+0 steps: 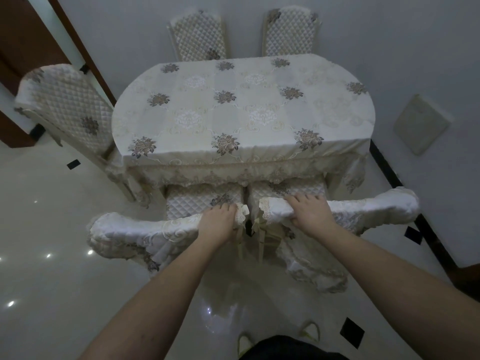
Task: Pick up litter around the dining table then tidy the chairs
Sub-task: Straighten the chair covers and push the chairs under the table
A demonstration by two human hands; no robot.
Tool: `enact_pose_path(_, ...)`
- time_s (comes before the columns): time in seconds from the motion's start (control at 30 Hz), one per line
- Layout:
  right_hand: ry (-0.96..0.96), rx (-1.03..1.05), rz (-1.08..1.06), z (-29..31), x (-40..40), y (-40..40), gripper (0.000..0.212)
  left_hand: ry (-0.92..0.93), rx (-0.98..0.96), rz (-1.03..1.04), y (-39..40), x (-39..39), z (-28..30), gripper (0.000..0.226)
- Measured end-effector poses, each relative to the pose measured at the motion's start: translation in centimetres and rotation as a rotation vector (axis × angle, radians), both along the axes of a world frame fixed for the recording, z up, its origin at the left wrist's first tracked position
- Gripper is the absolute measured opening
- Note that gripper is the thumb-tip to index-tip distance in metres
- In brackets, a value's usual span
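Observation:
Two chairs in quilted cream covers stand side by side at the near edge of the dining table, their seats partly under the tablecloth. My left hand grips the top of the left chair's backrest at its right end. My right hand grips the top of the right chair's backrest near its left end. Fingers of both hands curl over the padded top rails. No litter shows on the floor around the table.
A third chair stands angled at the table's left end, beside a brown door frame. Two more chairs stand at the far side against the wall. A grey panel is on the right wall. Glossy tiled floor lies around me.

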State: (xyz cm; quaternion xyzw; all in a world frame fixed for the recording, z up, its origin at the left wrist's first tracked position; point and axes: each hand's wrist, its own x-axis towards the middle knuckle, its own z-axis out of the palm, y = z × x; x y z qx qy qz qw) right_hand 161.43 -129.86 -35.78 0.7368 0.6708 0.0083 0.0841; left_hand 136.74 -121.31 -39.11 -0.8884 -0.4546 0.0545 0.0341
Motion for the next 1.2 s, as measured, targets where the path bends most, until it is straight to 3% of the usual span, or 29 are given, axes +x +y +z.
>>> enact_pose_path(0.27, 0.052, -0.052, -0.051, 0.0, 0.3, 0.2, 0.052, -0.027, -0.103, 0.003, 0.4, -0.1, 1.2, 0.057)
enact_pose_path(0.47, 0.013, -0.012, -0.066, -0.1, -0.4, -0.5, 0.052, -0.014, -0.076, 0.023, -0.3, -1.6, 1.7, 0.072)
enact_pose_path(0.7, 0.046, 0.004, -0.055, 0.1, -0.8, -1.7, 0.061, -0.042, -0.158, -0.037, -0.3, -1.7, 2.2, 0.076)
enact_pose_path(0.87, 0.081, 0.022, -0.037, 0.7, -0.6, -3.7, 0.066, -0.068, -0.217, -0.058, -0.8, 0.0, 3.6, 0.066)
enact_pose_path(1.2, 0.199, 0.094, -0.178, 4.9, 3.7, -9.9, 0.057, -0.182, -0.072, -0.247, -5.4, 9.2, 8.5, 0.050)
